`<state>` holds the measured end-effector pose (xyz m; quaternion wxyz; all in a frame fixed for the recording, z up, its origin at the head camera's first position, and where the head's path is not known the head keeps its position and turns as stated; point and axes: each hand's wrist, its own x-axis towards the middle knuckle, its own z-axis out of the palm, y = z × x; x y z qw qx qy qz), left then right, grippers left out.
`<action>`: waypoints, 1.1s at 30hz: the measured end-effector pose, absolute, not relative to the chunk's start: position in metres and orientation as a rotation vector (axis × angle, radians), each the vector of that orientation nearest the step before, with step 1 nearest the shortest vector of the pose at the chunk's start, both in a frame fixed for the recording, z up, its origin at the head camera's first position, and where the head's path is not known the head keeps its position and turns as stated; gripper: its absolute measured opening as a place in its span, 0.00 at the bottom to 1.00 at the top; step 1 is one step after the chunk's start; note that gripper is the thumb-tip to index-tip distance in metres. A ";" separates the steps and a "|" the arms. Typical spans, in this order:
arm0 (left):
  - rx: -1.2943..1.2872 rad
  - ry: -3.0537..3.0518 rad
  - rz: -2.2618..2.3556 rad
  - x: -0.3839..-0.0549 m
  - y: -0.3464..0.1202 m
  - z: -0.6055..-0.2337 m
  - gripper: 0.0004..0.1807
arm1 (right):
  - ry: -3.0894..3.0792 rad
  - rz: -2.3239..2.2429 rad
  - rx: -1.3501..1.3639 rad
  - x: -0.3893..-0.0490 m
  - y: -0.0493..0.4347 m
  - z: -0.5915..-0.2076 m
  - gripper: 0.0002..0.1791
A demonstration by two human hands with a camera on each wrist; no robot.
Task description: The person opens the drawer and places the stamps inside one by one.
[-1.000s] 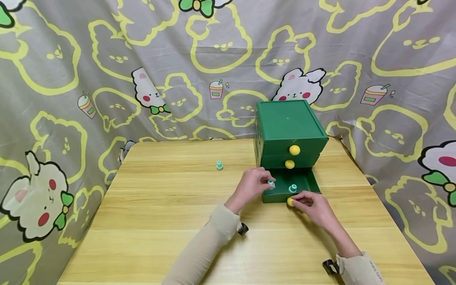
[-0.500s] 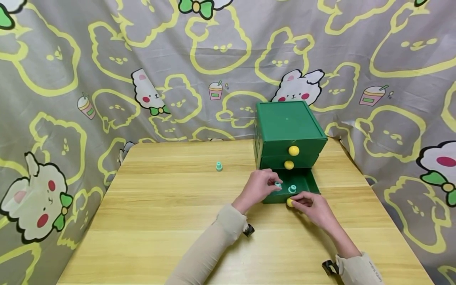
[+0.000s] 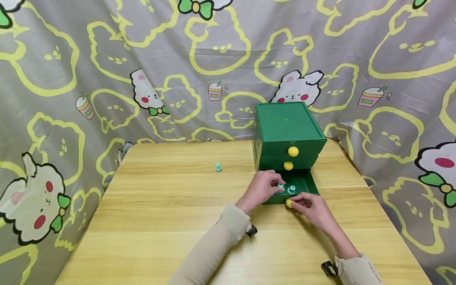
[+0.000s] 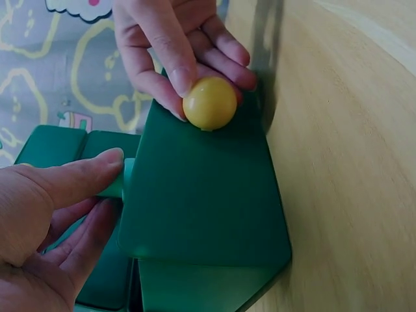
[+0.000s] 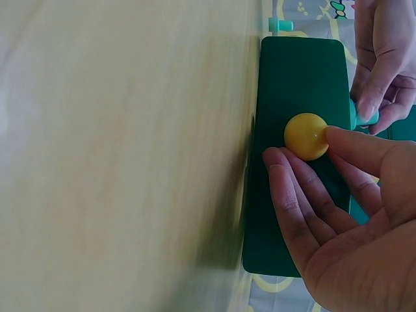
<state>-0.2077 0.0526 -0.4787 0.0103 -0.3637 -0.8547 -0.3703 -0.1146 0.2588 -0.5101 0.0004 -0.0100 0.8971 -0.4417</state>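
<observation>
A green cabinet (image 3: 290, 120) stands at the table's back right with its lowest drawer (image 3: 303, 180) pulled out. My right hand (image 3: 315, 209) pinches that drawer's yellow knob (image 5: 306, 137) between thumb and fingers. Over the drawer's left part, my left hand (image 3: 261, 188) pinches a small teal stepped peg (image 4: 114, 186) between thumb and fingertips, close behind the drawer front (image 4: 201, 188). Just right of it, a second teal peg (image 3: 291, 189) lies in the drawer. A third teal peg (image 3: 218, 167) stands upright on the table, left of the cabinet.
Two upper drawers with yellow knobs (image 3: 293, 151) are closed above the pulled-out one. The wooden table (image 3: 160, 206) extends to the left and front. A grey patterned curtain (image 3: 171, 47) hangs right behind the table and at its sides.
My left hand has moved right with its peg, from the drawer's left edge to beside the peg lying inside. My right hand stays on the knob.
</observation>
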 end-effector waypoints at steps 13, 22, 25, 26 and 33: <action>-1.110 -2.719 -1.119 -0.210 0.060 -0.487 0.06 | 2.804 -1.415 -0.029 -0.115 0.258 -0.510 0.07; -1.123 -2.761 -1.007 -0.212 0.066 -0.493 0.06 | 2.798 -1.423 -0.037 -0.114 0.259 -0.511 0.07; -1.127 -2.772 -0.980 -0.213 0.067 -0.494 0.06 | 2.800 -1.427 -0.044 -0.115 0.259 -0.511 0.07; -1.129 -2.774 -0.974 -0.213 0.068 -0.494 0.06 | 2.801 -1.428 -0.046 -0.115 0.259 -0.511 0.07; -1.148 -2.777 -0.920 -0.215 0.069 -0.495 0.06 | 2.799 -1.429 -0.038 -0.114 0.259 -0.511 0.07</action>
